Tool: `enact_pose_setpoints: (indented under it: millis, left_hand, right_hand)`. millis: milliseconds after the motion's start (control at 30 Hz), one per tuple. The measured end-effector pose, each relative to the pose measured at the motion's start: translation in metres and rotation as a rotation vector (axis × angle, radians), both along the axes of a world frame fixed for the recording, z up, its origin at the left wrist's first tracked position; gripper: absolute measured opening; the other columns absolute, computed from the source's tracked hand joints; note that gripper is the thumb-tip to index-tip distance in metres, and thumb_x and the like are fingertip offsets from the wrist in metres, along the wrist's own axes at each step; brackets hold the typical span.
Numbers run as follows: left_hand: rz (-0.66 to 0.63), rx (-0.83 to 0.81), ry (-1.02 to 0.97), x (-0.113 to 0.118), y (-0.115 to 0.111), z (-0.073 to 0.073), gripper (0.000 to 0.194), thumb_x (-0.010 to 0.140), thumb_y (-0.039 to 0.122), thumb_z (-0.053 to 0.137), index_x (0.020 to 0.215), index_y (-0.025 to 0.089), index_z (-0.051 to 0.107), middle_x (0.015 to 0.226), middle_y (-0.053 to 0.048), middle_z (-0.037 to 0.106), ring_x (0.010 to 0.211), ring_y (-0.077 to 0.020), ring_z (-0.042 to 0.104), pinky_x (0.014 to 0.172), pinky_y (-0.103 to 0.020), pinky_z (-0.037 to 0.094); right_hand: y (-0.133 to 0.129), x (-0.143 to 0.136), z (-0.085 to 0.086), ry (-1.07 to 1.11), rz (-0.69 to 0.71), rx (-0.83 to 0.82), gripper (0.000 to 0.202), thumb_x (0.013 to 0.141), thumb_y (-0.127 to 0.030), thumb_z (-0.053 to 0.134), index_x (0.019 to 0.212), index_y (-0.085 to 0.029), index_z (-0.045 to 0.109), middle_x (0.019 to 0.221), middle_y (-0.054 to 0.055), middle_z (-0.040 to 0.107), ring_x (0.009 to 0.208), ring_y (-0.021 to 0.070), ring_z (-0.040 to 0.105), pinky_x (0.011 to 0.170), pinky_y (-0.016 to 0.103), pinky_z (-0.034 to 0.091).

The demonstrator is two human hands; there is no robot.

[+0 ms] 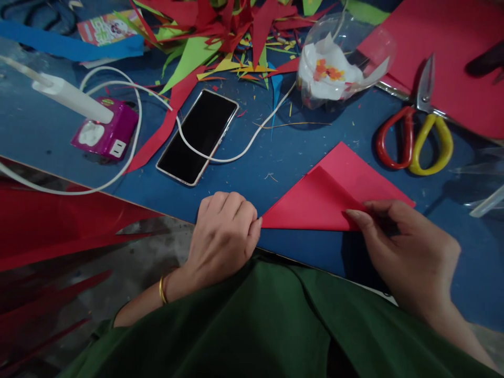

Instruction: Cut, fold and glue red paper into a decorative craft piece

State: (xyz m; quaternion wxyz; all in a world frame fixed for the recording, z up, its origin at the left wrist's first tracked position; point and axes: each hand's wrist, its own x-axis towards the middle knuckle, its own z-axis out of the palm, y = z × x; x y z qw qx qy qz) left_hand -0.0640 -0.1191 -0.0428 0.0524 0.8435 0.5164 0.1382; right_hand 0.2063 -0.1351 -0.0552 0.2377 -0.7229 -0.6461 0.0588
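Note:
A folded sheet of red paper (315, 205) lies on the blue table in front of me, shaped roughly like a triangle with one flap partly raised. Its left corner is pinched in my left hand (226, 231), whose fingers are curled into a fist at the table edge. Thumb and fingers of my right hand (405, 247) grip the paper's right side at the flap. Scissors (425, 113) with one red and one yellow handle rest just beyond the paper, blades pointing away. A phone (199, 136) lies to the left, crossed by a white cable.
A purple power adapter (126, 126) with a white plug stands at the left. Red, green and yellow paper scraps (236, 26) pile up at the back. Beside them sits a clear plastic container (311, 52). Larger red sheets (444, 31) lie at the back right.

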Motion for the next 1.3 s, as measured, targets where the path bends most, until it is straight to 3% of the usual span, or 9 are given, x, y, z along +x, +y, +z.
enact_pose_setpoints:
  millis: [100, 200, 333, 433, 600, 767, 833, 1000, 1300]
  left_hand:
    - [0.001, 0.041, -0.005, -0.001, 0.000, -0.002, 0.016, 0.092, 0.018, 0.055, 0.077, 0.020, 0.059, 0.077, -0.006, 0.065, 0.076, -0.0241, 0.056, 0.071, -0.040, 0.041]
    - [-0.032, 0.122, -0.048, 0.000, 0.000, -0.006, 0.010, 0.092, 0.016, 0.058, 0.095, 0.015, 0.067, 0.088, -0.008, 0.072, 0.084, -0.0248, 0.062, 0.077, -0.040, 0.044]
    - [-0.217, 0.174, -0.061, 0.000, 0.002, -0.010, 0.036, 0.094, 0.005, 0.054, 0.127, 0.015, 0.064, 0.122, -0.007, 0.074, 0.105, -0.0231, 0.065, 0.084, -0.038, 0.045]
    - [-0.319, 0.202, -0.028, 0.000, 0.003, -0.009, 0.036, 0.095, 0.004, 0.055, 0.126, 0.017, 0.067, 0.128, -0.002, 0.073, 0.110, -0.0224, 0.064, 0.084, -0.038, 0.044]
    - [-0.327, 0.294, 0.030, 0.002, 0.000, -0.006, 0.031, 0.097, 0.006, 0.052, 0.117, 0.019, 0.072, 0.123, 0.003, 0.075, 0.105, -0.0197, 0.066, 0.083, -0.036, 0.045]
    - [-0.349, 0.291, 0.095, 0.001, -0.007, -0.009, 0.036, 0.097, 0.007, 0.049, 0.128, 0.015, 0.066, 0.135, -0.003, 0.069, 0.115, -0.0215, 0.065, 0.090, -0.038, 0.046]
    - [-0.347, 0.258, 0.123, 0.000, -0.009, -0.011, 0.039, 0.098, 0.012, 0.050, 0.135, 0.015, 0.061, 0.141, -0.005, 0.065, 0.121, -0.0239, 0.063, 0.096, -0.040, 0.045]
    - [-0.347, 0.241, 0.148, -0.001, -0.013, -0.012, 0.046, 0.103, 0.046, 0.048, 0.137, 0.018, 0.061, 0.144, -0.005, 0.062, 0.127, -0.0266, 0.060, 0.103, -0.042, 0.042]
    - [-0.395, 0.278, 0.165, -0.001, -0.017, -0.015, 0.056, 0.104, 0.054, 0.040, 0.139, 0.016, 0.061, 0.139, -0.008, 0.066, 0.122, -0.0221, 0.062, 0.107, -0.038, 0.041]
  right_hand:
    - [0.001, -0.001, 0.000, 0.010, 0.000, 0.002, 0.035, 0.086, -0.057, 0.066, 0.085, -0.023, 0.071, 0.078, 0.003, 0.076, 0.069, 0.0213, 0.071, 0.058, 0.029, 0.048]
    - [0.001, -0.001, -0.001, 0.015, 0.005, 0.000, 0.034, 0.087, -0.056, 0.065, 0.084, -0.022, 0.071, 0.078, 0.003, 0.075, 0.069, 0.0207, 0.071, 0.058, 0.028, 0.047]
    - [0.000, 0.000, -0.002, 0.033, 0.008, -0.002, 0.032, 0.086, -0.054, 0.067, 0.084, -0.022, 0.070, 0.076, 0.002, 0.074, 0.067, 0.0191, 0.069, 0.058, 0.027, 0.046]
    - [0.001, 0.000, -0.001, 0.051, 0.005, -0.006, 0.032, 0.086, -0.054, 0.067, 0.084, -0.022, 0.071, 0.077, 0.002, 0.074, 0.067, 0.0190, 0.068, 0.058, 0.027, 0.046]
    - [0.000, 0.000, 0.000, 0.055, 0.009, -0.016, 0.034, 0.087, -0.056, 0.066, 0.085, -0.022, 0.071, 0.080, 0.003, 0.075, 0.069, 0.0196, 0.069, 0.060, 0.028, 0.046]
    - [0.000, 0.000, -0.002, 0.053, 0.017, -0.016, 0.035, 0.088, -0.056, 0.065, 0.087, -0.022, 0.070, 0.082, 0.004, 0.075, 0.071, 0.0219, 0.069, 0.061, 0.031, 0.046]
    - [-0.001, 0.000, -0.001, 0.052, 0.020, -0.036, 0.033, 0.090, -0.055, 0.063, 0.090, -0.023, 0.070, 0.084, 0.004, 0.075, 0.073, 0.0234, 0.070, 0.062, 0.032, 0.047]
    - [-0.002, -0.001, 0.000, 0.048, 0.009, -0.070, 0.031, 0.092, -0.054, 0.062, 0.091, -0.024, 0.069, 0.088, 0.007, 0.076, 0.076, 0.0261, 0.070, 0.063, 0.036, 0.048]
    - [-0.002, -0.001, 0.001, 0.016, 0.015, -0.062, 0.033, 0.092, -0.055, 0.062, 0.091, -0.023, 0.069, 0.086, 0.006, 0.075, 0.076, 0.0260, 0.071, 0.062, 0.035, 0.048]
